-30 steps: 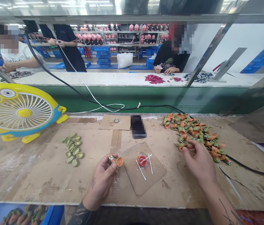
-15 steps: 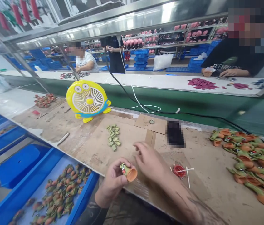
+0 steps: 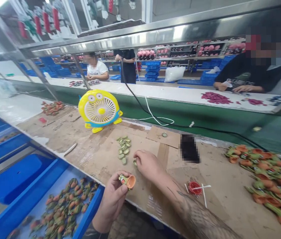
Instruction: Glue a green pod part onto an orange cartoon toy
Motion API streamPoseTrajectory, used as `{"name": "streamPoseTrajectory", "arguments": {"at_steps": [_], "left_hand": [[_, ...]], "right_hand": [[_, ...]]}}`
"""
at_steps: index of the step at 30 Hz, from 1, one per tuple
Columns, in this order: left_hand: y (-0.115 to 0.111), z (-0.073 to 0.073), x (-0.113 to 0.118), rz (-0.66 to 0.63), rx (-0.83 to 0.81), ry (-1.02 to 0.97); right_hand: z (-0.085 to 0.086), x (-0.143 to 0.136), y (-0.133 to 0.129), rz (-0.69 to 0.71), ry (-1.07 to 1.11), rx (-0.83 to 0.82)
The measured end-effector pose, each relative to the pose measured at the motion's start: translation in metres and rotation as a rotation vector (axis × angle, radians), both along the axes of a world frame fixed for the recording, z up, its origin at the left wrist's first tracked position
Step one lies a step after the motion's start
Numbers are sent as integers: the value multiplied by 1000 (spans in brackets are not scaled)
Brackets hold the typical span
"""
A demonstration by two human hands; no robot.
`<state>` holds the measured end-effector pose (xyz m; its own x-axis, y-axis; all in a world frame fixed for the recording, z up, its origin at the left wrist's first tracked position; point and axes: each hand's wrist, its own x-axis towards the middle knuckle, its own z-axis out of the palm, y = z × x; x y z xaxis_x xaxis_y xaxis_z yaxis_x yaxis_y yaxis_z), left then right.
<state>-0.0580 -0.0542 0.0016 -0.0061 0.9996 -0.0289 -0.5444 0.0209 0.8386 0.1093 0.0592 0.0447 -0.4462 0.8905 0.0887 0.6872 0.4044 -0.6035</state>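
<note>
My left hand [image 3: 111, 200] is closed around a small painted figurine part [image 3: 123, 179], green with a red-and-white patch and a hollow orange opening facing right. My right hand [image 3: 148, 164] reaches over the cardboard, its fingers pinched on a small green oval piece [image 3: 135, 162] that shows only in part. Just left of those fingertips lies a loose group of similar green oval pieces [image 3: 123, 146]. Beside my right forearm sits a red dish [image 3: 194, 188] with white sticks across it.
Many green-and-orange figurine parts [image 3: 267, 172] crowd the table's right side. A blue tray [image 3: 42, 191] at lower left holds more small parts. A yellow fan [image 3: 101, 111] stands behind the green pieces, near a black cable [image 3: 140, 104]. Co-workers sit and stand across the bench.
My right hand has moved left and its fingers have closed on a green oval piece. The left hand, still holding the figurine part, is slightly lower left; the view has shifted.
</note>
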Motion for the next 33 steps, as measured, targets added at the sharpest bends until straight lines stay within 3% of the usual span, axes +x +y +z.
{"name": "streamPoseTrajectory", "arguments": {"at_steps": [4,7,11,16,25,33], "left_hand": [[14,-9,11,-7,-28,-9],[27,-20,22,-7,-61,-16],[37,-23,29,35,-70,-28],[32,-12,31,45,-55,-22],[18,-4,32,57,-44,-13],[22,1,45,-8,-26,15]], "right_hand": [[3,79,-54,-180,43,7],[-8,103,-88,-269,47,-30],[-19,79,-103,-167,-53,-96],[-16,50,-91,-130,-321,-98],[-12,78,-78,-132,-346,-106],[-6,78,-80,-126,-206,-134]]}}
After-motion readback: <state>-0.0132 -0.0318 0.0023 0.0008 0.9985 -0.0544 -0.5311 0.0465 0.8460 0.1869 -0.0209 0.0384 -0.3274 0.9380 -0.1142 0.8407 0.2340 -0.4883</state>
